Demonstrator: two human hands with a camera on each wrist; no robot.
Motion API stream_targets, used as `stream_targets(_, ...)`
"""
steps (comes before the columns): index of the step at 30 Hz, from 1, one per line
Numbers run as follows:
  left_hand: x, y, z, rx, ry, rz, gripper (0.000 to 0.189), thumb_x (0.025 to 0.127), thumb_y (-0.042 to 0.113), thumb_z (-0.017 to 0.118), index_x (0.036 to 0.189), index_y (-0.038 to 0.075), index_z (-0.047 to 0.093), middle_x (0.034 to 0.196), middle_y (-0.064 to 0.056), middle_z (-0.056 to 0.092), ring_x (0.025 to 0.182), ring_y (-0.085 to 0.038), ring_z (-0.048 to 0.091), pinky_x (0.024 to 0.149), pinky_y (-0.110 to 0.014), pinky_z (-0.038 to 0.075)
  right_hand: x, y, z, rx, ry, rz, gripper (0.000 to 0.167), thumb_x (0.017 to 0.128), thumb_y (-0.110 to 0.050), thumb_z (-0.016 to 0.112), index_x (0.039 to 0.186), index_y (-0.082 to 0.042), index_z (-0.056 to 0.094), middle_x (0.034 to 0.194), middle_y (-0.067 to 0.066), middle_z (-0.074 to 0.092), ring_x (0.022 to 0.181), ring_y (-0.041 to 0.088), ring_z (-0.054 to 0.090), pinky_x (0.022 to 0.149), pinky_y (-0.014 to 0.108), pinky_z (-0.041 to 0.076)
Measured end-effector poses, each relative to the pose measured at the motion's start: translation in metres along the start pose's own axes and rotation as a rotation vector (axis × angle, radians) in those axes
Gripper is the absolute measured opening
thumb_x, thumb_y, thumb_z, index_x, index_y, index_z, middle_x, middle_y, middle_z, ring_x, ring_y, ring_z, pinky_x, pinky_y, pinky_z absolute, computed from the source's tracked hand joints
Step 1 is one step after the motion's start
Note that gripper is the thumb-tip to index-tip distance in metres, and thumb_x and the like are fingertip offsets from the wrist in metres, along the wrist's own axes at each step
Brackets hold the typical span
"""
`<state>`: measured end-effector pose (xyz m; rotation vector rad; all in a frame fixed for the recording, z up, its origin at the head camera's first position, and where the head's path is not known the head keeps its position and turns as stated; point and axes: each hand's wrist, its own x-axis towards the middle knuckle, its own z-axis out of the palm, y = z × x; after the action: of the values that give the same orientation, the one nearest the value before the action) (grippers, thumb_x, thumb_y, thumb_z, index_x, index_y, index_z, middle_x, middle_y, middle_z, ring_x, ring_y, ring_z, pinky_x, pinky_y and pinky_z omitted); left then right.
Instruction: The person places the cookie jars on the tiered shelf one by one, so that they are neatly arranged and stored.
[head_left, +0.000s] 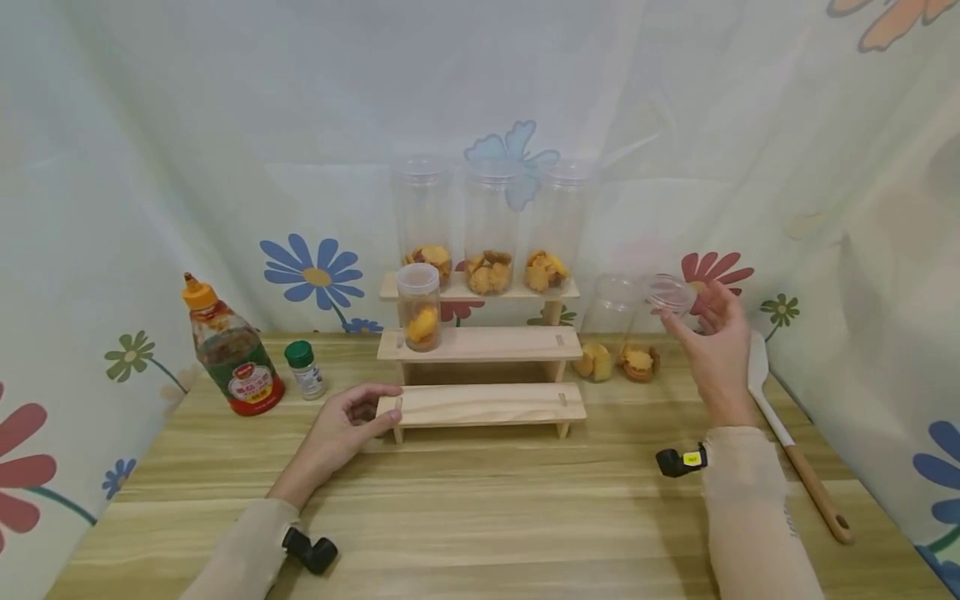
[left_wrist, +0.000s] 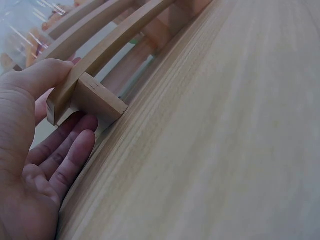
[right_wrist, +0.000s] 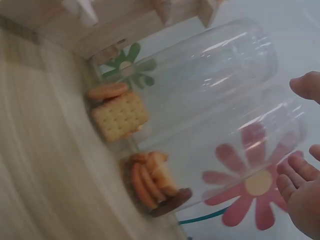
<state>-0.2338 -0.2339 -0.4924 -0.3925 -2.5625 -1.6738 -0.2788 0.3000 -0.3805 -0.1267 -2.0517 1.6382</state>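
At the rack (head_left: 487,343), left fingers (left_wrist: 80,148) clamp its edge; right fingers (head_left: 722,302) spread beside a jar (head_left: 651,340).

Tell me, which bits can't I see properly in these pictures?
Right wrist view: most of the right grip is cut off by the right edge, so I can't tell whether it touches the clear jar.
Head view: the small print on the green-capped shaker is too small to read.
Left wrist view: the other jars are blurred, cut off by the edges and partly hidden by the wooden rack.
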Motion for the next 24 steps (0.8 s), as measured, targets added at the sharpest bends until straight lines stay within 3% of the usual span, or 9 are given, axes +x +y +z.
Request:
stream_targets(9,0.001,-0.001,0.000,-0.004,-0.006,0.000,0.038,0.103,0.029,0.085,0.138,0.015,0.077,0.118,-0.011,0.071,0.095,-0.025,0.062,0.079,-0.028,0.052,0.001,0.030,0.010,-0.022,-0.031,0.016,0.085,0.100,-0.015,0.085,0.171,-0.006,0.038,0.169,0.019,0.048,0.154,0.039,0.046,0.131,0.043,0.035)
stream_targets(24,0.001,-0.002,-0.001,-0.006,-0.007,0.001,0.039,0.103,0.031,0.084,0.138,0.015,0.076,0.123,-0.011,0.072,0.099,-0.026,0.061,0.082,-0.029,0.052,-0.003,0.060,0.023,-0.080,-0.082,0.029,0.078,0.099,-0.009,0.085,0.164,0.002,0.043,0.164,0.025,0.051,0.155,0.040,0.048,0.129,0.053,0.037)
